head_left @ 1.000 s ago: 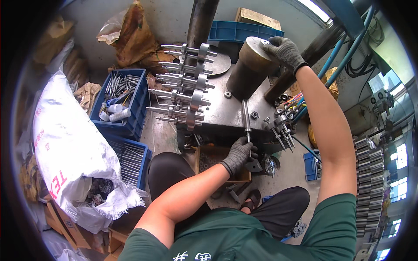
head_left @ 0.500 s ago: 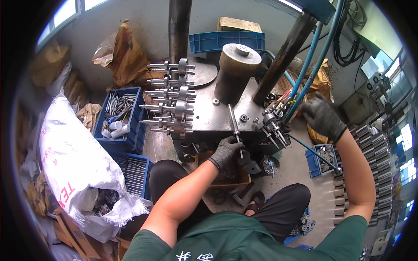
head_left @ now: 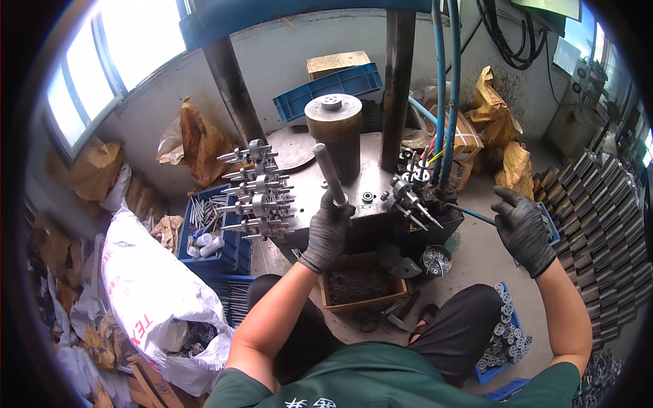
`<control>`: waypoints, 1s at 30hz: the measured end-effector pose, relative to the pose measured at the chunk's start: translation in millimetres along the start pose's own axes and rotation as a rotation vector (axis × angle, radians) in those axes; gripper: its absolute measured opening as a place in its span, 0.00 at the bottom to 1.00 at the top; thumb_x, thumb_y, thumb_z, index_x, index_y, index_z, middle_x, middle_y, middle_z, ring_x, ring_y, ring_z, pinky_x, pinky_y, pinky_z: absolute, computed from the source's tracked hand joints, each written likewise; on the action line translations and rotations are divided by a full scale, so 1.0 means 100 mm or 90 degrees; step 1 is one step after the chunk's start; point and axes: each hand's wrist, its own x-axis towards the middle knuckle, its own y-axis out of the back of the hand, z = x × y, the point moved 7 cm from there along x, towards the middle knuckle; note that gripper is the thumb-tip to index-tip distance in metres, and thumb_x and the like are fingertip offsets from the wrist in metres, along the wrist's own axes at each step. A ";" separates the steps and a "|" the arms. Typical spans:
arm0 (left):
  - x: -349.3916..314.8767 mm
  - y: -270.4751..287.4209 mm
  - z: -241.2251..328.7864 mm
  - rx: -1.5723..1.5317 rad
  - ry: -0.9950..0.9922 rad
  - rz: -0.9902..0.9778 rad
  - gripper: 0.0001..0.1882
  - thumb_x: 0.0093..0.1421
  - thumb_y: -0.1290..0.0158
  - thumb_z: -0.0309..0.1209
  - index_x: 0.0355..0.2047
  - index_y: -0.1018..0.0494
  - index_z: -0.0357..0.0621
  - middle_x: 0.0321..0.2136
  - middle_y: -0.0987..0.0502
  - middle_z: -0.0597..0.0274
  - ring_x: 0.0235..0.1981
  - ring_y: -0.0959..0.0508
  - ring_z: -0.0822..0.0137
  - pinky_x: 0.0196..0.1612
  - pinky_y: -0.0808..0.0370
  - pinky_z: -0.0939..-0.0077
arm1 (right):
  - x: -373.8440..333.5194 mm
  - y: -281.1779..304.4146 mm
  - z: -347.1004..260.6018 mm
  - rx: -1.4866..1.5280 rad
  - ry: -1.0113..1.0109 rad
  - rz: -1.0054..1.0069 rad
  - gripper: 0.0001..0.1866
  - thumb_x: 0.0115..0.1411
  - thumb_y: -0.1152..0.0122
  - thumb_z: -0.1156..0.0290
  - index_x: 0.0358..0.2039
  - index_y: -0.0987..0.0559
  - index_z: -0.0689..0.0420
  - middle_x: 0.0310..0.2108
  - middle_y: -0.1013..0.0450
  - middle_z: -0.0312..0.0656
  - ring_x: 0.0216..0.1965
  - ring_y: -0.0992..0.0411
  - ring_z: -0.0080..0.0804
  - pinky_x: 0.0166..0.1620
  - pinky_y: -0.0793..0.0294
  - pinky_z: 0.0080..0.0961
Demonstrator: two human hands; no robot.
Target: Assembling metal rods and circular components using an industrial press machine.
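Note:
A steel shaft [head_left: 328, 170] stands up out of my left hand [head_left: 328, 232], tilted a little to the left. The gloved fingers are wrapped round its lower part, just below a ring-like collar [head_left: 341, 200]. To the right, my gloved right hand [head_left: 522, 231] hovers away from the bench, thumb and forefinger apart, with nothing seen in it. Behind the shaft, a thick steel cylinder [head_left: 333, 139] rises from the metal press bed [head_left: 303, 212]. Small bearing-like rings, one of them a bearing [head_left: 368, 198], lie on the bed.
Shafts with round cores [head_left: 260, 187] are lined up at the bed's left edge; more shaft parts [head_left: 407, 197] lie at its right. Blue crates [head_left: 204, 262] and a white sack [head_left: 146, 292] stand left. A wooden box [head_left: 364, 299] sits below; stacked metal cylinders [head_left: 592, 245] fill the right.
My left hand has lifted the shaft and tipped it more upright. My right hand has moved lower, fingers more spread. The view has shifted, showing more of the windows and press frame.

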 end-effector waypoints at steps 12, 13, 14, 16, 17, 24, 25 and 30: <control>2.34 0.41 1.18 -0.057 -0.234 0.180 0.18 0.67 0.51 0.16 0.54 0.38 0.43 0.36 0.27 0.58 0.37 0.18 0.64 0.42 0.14 0.67 | 1.18 0.07 0.77 -0.085 -0.163 0.277 0.44 0.61 0.45 0.30 0.61 0.25 0.59 0.49 0.24 0.57 0.47 0.21 0.50 0.50 0.21 0.42; 2.46 0.40 1.19 -0.058 -0.238 0.176 0.18 0.67 0.51 0.16 0.54 0.38 0.43 0.36 0.27 0.58 0.37 0.18 0.64 0.42 0.14 0.67 | 1.24 0.11 0.82 -0.087 -0.167 0.281 0.44 0.61 0.45 0.30 0.61 0.25 0.59 0.49 0.24 0.57 0.47 0.21 0.50 0.50 0.21 0.42; 2.58 0.41 1.16 -0.030 -0.207 0.181 0.18 0.67 0.51 0.15 0.53 0.38 0.43 0.36 0.28 0.59 0.37 0.18 0.64 0.40 0.14 0.68 | 1.33 0.04 0.91 0.013 -0.213 0.165 0.47 0.60 0.50 0.25 0.55 0.21 0.60 0.47 0.23 0.56 0.46 0.21 0.50 0.49 0.21 0.42; 2.83 0.56 1.07 -0.003 -0.181 0.188 0.17 0.66 0.51 0.15 0.51 0.37 0.45 0.36 0.28 0.59 0.35 0.18 0.64 0.35 0.14 0.69 | 1.48 -0.10 0.95 0.114 -0.333 -0.038 0.46 0.61 0.54 0.23 0.37 0.16 0.62 0.37 0.20 0.54 0.43 0.20 0.49 0.47 0.22 0.41; 2.90 0.63 1.03 0.002 -0.186 0.190 0.17 0.66 0.51 0.15 0.51 0.37 0.45 0.36 0.28 0.59 0.35 0.18 0.64 0.35 0.14 0.69 | 1.52 -0.12 0.97 0.118 -0.330 -0.034 0.46 0.61 0.54 0.23 0.37 0.16 0.62 0.37 0.20 0.54 0.43 0.20 0.49 0.47 0.22 0.41; 3.13 0.47 1.01 0.196 -0.111 0.142 0.16 0.65 0.47 0.18 0.51 0.34 0.45 0.32 0.25 0.58 0.28 0.19 0.65 0.30 0.17 0.69 | 1.52 -0.33 1.20 -0.071 -0.161 0.065 0.28 0.74 0.57 0.45 0.44 0.18 0.57 0.39 0.20 0.52 0.45 0.21 0.49 0.51 0.24 0.45; 3.15 0.49 1.02 0.198 -0.108 0.144 0.16 0.65 0.47 0.18 0.51 0.34 0.45 0.32 0.25 0.58 0.28 0.19 0.65 0.30 0.17 0.69 | 1.52 -0.34 1.21 -0.084 -0.185 0.046 0.26 0.75 0.58 0.49 0.48 0.19 0.57 0.42 0.20 0.52 0.48 0.22 0.49 0.52 0.24 0.45; 3.24 0.38 1.13 0.399 -0.152 0.104 0.16 0.64 0.43 0.23 0.51 0.30 0.44 0.29 0.22 0.58 0.26 0.20 0.66 0.30 0.19 0.69 | 1.42 -0.33 1.22 0.005 -0.097 0.168 0.26 0.74 0.56 0.50 0.57 0.23 0.58 0.48 0.21 0.53 0.51 0.23 0.52 0.55 0.25 0.44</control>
